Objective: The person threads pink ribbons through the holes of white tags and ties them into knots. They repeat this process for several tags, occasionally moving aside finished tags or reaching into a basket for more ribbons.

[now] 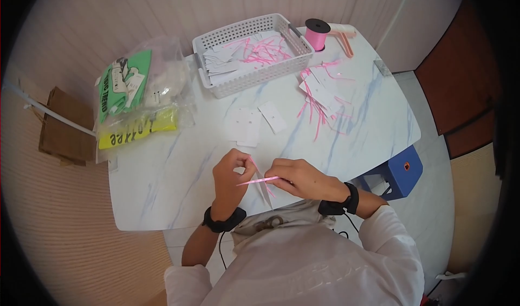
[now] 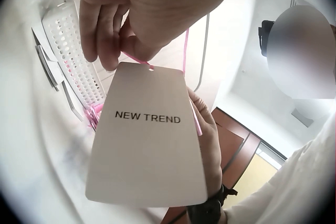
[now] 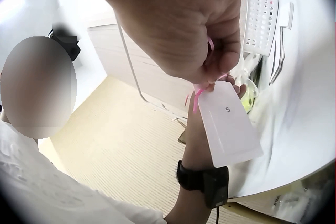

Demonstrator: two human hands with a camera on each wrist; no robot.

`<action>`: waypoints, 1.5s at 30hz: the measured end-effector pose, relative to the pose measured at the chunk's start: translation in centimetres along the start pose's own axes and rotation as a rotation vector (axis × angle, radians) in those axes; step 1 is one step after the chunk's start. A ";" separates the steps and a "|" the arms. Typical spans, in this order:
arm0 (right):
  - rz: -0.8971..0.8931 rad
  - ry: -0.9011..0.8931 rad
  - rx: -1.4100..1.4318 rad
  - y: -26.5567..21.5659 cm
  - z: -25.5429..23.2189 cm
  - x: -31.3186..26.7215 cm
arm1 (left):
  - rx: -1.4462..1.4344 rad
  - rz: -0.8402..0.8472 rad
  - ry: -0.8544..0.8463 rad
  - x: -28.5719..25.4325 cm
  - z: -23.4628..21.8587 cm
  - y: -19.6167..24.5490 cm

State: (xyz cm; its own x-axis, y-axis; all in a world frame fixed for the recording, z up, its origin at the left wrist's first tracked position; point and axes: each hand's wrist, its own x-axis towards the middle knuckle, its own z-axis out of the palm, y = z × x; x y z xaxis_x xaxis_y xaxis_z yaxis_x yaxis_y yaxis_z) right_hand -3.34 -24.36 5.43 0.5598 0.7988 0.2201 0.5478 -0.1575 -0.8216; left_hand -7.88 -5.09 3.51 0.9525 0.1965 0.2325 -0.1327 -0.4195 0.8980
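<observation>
A white hang tag (image 2: pixel 147 140) printed "NEW TREND" hangs near the table's front edge; its other face bears a "5" in the right wrist view. Pink ribbon (image 1: pixel 253 181) passes through the small hole at its top. My left hand (image 1: pixel 230 178) pinches the ribbon between thumb and fingers right beside the hole. The right hand (image 1: pixel 309 180) pinches ribbon too, its fingertips at the tag's top edge in the right wrist view. From the head view the tag appears almost edge-on between both hands.
Loose white tags (image 1: pixel 246 126) lie just beyond my hands. Tags with pink ribbons (image 1: pixel 319 92) are heaped to the right. Behind stand a perforated basket (image 1: pixel 244 84) of tags and a pink ribbon spool (image 1: pixel 317 37). Clear plastic bags (image 1: pixel 168 84) sit at left; a blue stool (image 1: pixel 403 171) at right.
</observation>
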 end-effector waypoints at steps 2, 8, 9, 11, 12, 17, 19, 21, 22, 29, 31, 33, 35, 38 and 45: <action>-0.037 0.012 0.002 0.1 0.0 -0.1 | 0.038 -0.003 0.012 -0.1 0.2 0.5; -0.144 0.028 -0.043 -1.0 -1.1 0.1 | -0.305 -0.130 -0.080 0.0 0.8 0.8; 0.003 -0.100 0.051 -1.7 -2.0 0.2 | -0.502 -0.163 -0.135 0.0 0.8 0.8; 0.142 -0.223 0.147 -1.9 -3.1 0.8 | -0.571 -0.217 -0.172 0.1 0.8 1.0; 0.270 -0.275 0.384 -1.6 -3.4 1.0 | -0.648 -0.283 -0.206 -0.1 0.8 1.0; 0.396 -0.228 1.006 0.4 -3.6 1.5 | -1.019 -0.497 -0.245 -1.1 2.2 -1.1; 0.288 0.224 1.299 0.6 -2.9 1.3 | -1.169 -0.476 -0.239 -1.2 2.4 -0.3; 0.273 0.257 1.196 2.7 -1.7 0.6 | -1.145 -0.580 0.019 -0.5 2.5 0.8; 0.335 0.257 1.046 2.6 -0.7 0.1 | -1.139 -0.574 0.024 -0.2 2.6 1.2; 0.364 0.017 0.915 2.9 -0.7 -1.9 | -1.229 -0.568 0.074 2.3 4.5 3.0; 0.381 0.040 0.965 3.2 -2.0 -2.3 | -1.234 -0.510 0.027 3.3 4.9 3.3; 0.372 0.035 0.943 3.9 -3.7 -2.7 | -1.006 -0.465 0.096 4.5 4.8 4.2; 0.374 0.084 0.923 4.6 -6.0 -2.9 | -0.931 -0.409 0.068 5.9 4.5 4.1; 0.380 0.225 0.840 6.2 -9.6 -2.7 | -0.801 -0.355 -0.022 7.2 3.2 3.9; 0.392 0.565 0.012 10.9 -16.1 -1.4 | -0.180 -0.339 -0.040 8.9 0.2 1.9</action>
State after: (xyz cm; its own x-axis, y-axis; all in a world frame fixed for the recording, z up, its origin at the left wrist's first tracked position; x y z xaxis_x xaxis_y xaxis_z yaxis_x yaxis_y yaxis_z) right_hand 11.82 -36.52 4.62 0.9553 0.2586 0.1431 0.2337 -0.3644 -0.9015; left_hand 0.38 -4.33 7.26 0.9602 0.2607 -0.1007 0.1491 -0.1732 0.9735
